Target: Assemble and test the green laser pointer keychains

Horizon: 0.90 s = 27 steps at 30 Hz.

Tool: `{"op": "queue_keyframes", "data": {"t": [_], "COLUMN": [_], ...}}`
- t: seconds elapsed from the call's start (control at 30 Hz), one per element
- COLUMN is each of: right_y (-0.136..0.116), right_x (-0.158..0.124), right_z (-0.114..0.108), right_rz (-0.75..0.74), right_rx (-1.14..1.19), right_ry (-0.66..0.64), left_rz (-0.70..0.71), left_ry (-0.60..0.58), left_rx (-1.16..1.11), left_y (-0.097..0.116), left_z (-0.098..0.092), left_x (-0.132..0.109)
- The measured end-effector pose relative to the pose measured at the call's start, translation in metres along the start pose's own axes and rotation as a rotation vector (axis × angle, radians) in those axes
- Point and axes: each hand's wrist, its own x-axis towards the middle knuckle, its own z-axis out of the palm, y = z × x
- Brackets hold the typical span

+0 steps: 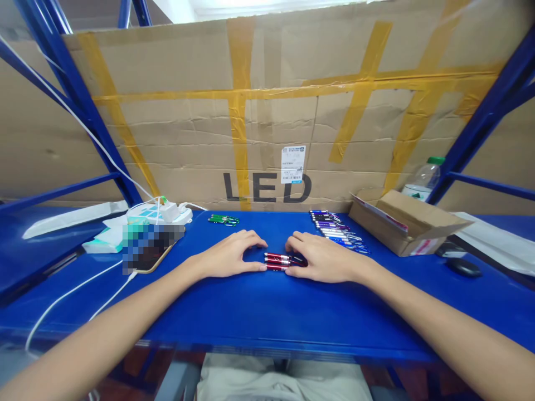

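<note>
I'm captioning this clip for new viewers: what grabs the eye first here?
Two bare hands, left hand and right hand, meet mid-table around a few red pens on the blue table. Behind stands taped cardboard marked LED; more pens lie beside an open box at right.

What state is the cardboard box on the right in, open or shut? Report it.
Open. The cardboard box lies on the blue table with its flaps spread apart; what it contains cannot be told.
</note>
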Motion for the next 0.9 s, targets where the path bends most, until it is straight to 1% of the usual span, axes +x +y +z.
{"op": "queue_keyframes", "data": {"t": [0.1,0.33,0.47,0.63,0.9], "right_y": [0.002,-0.006,-0.008,-0.007,-0.005], "right_x": [0.0,0.007,0.008,0.008,0.01], "right_z": [0.0,0.012,0.016,0.018,0.018], "right_rz": [-0.033,-0.14,-0.179,-0.159,-0.07], "right_rx": [0.047,0.116,0.114,0.091,0.056], "right_ry": [-0.024,0.032,0.053,0.068,0.092], "left_rz": [0.002,0.049,0.061,0.044,-0.006], "left_ry": [-0.01,-0.01,-0.028,-0.023,0.052], "left_rx": [0.014,0.011,0.008,-0.014,0.05], "left_y": [-0.001,-0.002,0.0,0.0,-0.016], "left_z": [0.0,0.004,0.005,0.004,0.004], "left_x": [0.0,0.0,0.001,0.001,0.001]}}
